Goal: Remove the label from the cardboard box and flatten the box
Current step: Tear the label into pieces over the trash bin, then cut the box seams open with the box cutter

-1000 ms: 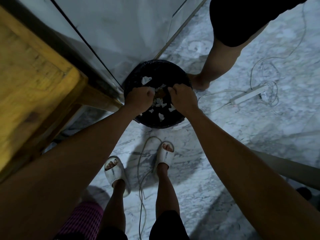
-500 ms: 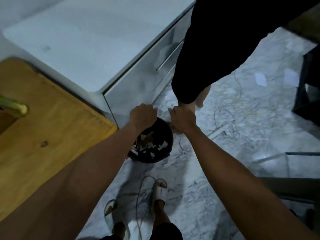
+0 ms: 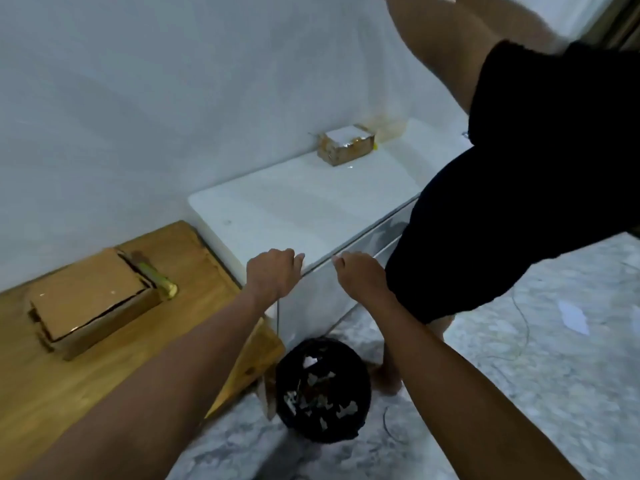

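Note:
A brown cardboard box (image 3: pixel 90 303) lies on the wooden table (image 3: pixel 69 379) at the left, flaps partly open. A smaller taped box with a white label (image 3: pixel 347 144) sits at the back of the white cabinet (image 3: pixel 294 209). My left hand (image 3: pixel 273 275) and my right hand (image 3: pixel 360 275) hover side by side over the cabinet's front edge, fingers loosely curled, nothing in them. Below them the black bin (image 3: pixel 322 389) holds torn white label scraps.
A second person in black shorts (image 3: pixel 512 202) stands close at the right, against the cabinet. A yellow-green stick-like item (image 3: pixel 157 277) lies beside the large box. White cables (image 3: pixel 519 323) and paper pieces lie on the marble floor.
My view has tilted up from the bin to the cabinet and table. Both hands have lifted away from the bin and now hang empty above the cabinet edge.

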